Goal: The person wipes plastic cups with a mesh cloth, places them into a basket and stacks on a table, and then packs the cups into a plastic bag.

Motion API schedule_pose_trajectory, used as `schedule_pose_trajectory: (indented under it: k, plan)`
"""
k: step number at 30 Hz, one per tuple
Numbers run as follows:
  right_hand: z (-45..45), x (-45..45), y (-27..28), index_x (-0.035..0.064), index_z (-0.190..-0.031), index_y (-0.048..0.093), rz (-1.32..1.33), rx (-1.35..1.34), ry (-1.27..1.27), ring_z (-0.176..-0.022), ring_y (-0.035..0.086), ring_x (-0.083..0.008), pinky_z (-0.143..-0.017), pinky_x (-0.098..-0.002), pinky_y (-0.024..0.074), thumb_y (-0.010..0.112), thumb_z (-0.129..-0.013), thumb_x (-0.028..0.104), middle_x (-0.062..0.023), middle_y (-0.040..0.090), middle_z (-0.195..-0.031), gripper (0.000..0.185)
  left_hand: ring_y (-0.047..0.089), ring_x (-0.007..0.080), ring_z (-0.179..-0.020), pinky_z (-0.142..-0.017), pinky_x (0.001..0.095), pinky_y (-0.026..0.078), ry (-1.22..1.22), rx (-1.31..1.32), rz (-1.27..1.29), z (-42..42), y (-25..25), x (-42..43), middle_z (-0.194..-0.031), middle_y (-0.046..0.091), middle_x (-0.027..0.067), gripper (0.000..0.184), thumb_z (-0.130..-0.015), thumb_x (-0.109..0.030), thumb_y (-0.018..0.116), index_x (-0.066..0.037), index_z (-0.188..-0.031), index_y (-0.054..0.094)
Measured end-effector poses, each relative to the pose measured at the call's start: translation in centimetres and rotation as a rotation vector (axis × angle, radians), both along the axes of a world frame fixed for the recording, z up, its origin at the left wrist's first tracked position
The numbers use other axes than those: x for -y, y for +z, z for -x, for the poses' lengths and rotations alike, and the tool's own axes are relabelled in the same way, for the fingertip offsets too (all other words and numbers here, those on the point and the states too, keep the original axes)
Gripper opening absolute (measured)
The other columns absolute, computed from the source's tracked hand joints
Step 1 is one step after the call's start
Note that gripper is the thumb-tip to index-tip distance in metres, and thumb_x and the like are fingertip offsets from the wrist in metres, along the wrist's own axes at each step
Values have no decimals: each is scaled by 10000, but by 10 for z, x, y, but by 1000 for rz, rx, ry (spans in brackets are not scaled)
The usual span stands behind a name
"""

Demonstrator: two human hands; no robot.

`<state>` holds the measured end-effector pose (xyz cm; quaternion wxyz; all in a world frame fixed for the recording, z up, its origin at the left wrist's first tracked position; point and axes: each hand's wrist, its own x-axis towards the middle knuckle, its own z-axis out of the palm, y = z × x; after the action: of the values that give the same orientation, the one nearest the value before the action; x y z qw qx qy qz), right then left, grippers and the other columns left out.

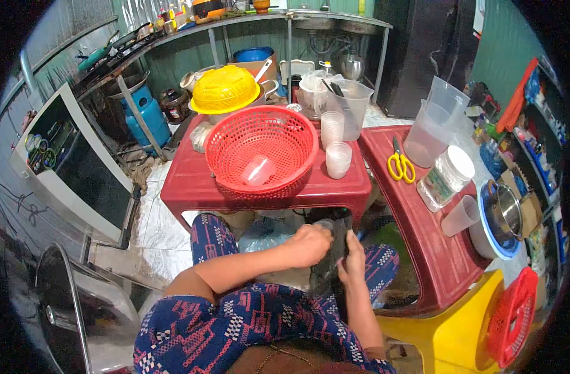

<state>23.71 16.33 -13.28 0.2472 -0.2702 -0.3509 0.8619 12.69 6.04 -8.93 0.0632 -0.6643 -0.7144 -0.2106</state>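
Low over my lap, in front of the red table (191, 181), my two hands are close together. My left hand (310, 245) is closed in a fist at the mouth of a dark, see-through plastic bag (325, 271); what its fingers hold is hidden. A small clear rounded edge shows just above its knuckles. My right hand (353, 258) grips the bag's right side, thumb towards me. On the table, a red basket (263, 140) holds one clear plastic cup (258, 170). Two stacks of clear cups, a taller stack (332, 129) and a shorter stack (338, 160), stand right of the basket.
A second red table (431, 230) on the right bears yellow-handled scissors (401, 163), measuring jugs (431, 124), a white-lidded jar (447, 179) and a cup (460, 215). A yellow colander (226, 90) covers a pot. A yellow stool (447, 333) stands at lower right.
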Motion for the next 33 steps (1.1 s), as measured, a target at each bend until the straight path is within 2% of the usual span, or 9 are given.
schedule_pose_trajectory:
  k: [6, 8, 14, 20, 24, 25, 28, 31, 33]
  plan:
    - [3, -12, -19, 20, -1105, 536, -5, -46, 230, -774, 625, -170, -672, -300, 529, 482, -864, 67, -78, 620, -935, 251, 533, 271, -939, -745, 361, 428, -234, -110, 199, 11, 19, 8, -861, 575, 96, 178, -720, -227, 623, -70, -803, 603]
    - [1, -10, -29, 20, -1146, 512, 54, -101, 253, -784, 628, -189, -705, -315, 526, 485, -838, 35, -90, 615, -960, 310, 511, 271, -1009, -802, 338, 398, -191, -116, -193, 18, 22, 11, -983, 552, 124, 376, -715, -311, 649, -86, -1010, 589]
    - [14, 3, -33, 18, -1162, 506, 80, -167, 189, -815, 625, -207, -763, -312, 509, 484, -776, -1, -93, 617, -954, 387, 526, 363, -982, -813, 436, 428, -19, 502, -133, 10, -10, 12, -1055, 523, 186, 556, -787, -384, 610, -48, -1197, 442]
    - [16, 15, -6, -7, -952, 567, -1132, 341, -51, -756, 577, -170, -686, -301, 464, 573, -772, 75, -104, 616, -804, 198, 561, 374, -850, -703, 463, 450, 170, 482, 4, 9, -37, 9, -939, 560, 171, 392, -860, -379, 507, -44, -1061, 476]
    - [16, -6, -10, 17, -1004, 545, -1690, 64, -116, -797, 580, -348, -667, -376, 477, 634, -737, 118, -179, 570, -874, 299, 605, 298, -704, -577, 393, 479, 105, 545, -83, 23, -67, -1, -851, 589, 132, 430, -884, -435, 467, -36, -1040, 489]
    - [16, -4, 2, 30, -968, 539, -1720, 36, -132, -750, 572, -354, -638, -402, 470, 637, -735, 141, -170, 559, -823, 276, 604, 249, -641, -530, 355, 475, 130, 1017, 252, 33, -45, -2, -832, 593, 113, 457, -890, -461, 454, -32, -1044, 487]
    - [21, -4, -4, 19, -935, 546, -1565, 233, -104, -725, 571, -362, -638, -392, 472, 642, -741, 142, -170, 572, -793, 249, 583, 127, -537, -427, 248, 445, 131, 1539, 616, 33, -20, 1, -791, 594, 74, 504, -897, -514, 434, -40, -1063, 464]
    - [32, -12, -12, 7, -909, 565, -1016, 297, -23, -737, 611, -232, -654, -346, 470, 644, -762, 111, -157, 616, -777, 196, 617, 327, -720, -588, 405, 463, 109, 826, -219, 18, -24, -4, -764, 578, 168, 462, -893, -489, 450, -56, -1045, 401]
    - [36, -17, -32, 10, -911, 566, -919, 234, 29, -748, 610, -201, -658, -339, 468, 643, -761, 101, -150, 619, -785, 192, 602, 358, -732, -616, 429, 447, 142, 787, -201, 16, -24, -3, -773, 571, 187, 444, -897, -483, 442, -59, -1026, 411]
